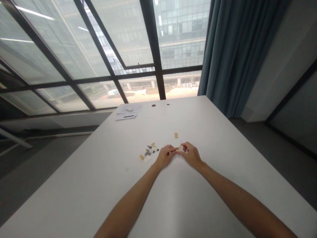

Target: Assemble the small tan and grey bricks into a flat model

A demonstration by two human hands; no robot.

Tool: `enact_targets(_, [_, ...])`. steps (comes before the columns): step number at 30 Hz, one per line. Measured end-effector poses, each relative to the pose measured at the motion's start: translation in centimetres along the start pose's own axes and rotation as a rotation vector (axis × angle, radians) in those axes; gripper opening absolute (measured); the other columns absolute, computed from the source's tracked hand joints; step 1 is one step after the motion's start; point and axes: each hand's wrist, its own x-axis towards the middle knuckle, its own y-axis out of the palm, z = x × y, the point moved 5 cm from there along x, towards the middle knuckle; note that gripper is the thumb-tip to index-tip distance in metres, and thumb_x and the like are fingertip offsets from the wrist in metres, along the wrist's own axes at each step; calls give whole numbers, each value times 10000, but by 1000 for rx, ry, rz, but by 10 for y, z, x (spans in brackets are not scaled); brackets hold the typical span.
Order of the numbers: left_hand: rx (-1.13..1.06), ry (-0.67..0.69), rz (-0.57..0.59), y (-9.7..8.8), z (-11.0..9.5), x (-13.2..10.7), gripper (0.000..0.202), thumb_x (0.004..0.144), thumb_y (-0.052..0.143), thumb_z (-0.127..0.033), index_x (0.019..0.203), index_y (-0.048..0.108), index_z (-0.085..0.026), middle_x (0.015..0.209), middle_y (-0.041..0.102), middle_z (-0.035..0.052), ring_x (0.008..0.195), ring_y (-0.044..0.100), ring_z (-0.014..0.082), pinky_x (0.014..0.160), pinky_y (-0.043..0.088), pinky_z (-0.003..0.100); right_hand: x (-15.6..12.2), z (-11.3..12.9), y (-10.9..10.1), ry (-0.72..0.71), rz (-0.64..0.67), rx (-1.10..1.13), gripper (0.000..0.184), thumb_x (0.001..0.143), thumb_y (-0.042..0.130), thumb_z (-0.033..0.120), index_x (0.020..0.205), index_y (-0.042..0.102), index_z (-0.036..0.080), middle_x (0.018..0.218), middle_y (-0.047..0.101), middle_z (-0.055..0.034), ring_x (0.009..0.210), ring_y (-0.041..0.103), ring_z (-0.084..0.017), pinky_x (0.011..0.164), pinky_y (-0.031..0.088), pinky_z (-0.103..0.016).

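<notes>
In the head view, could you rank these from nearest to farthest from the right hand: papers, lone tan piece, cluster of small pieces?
1. Lone tan piece: just beyond the right hand, slightly to its left.
2. Cluster of small pieces: left, past the left hand.
3. Papers: also left, much farther off.

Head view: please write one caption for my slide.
At a white table, left hand and right hand meet at a small tan piece, small parts scattered to the left.
</notes>
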Motion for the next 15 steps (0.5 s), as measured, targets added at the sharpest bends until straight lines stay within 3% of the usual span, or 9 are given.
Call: enact_targets(15, [15,9,6,-1,-2,-1,297,931,584,-341,1154,737,-219,855,679,64,709,542,129,616,418,234,2,-5,0,47,-26,-42,272,843,690,454,871,637,189,682,550,24,618,500,-136,600,400,-255])
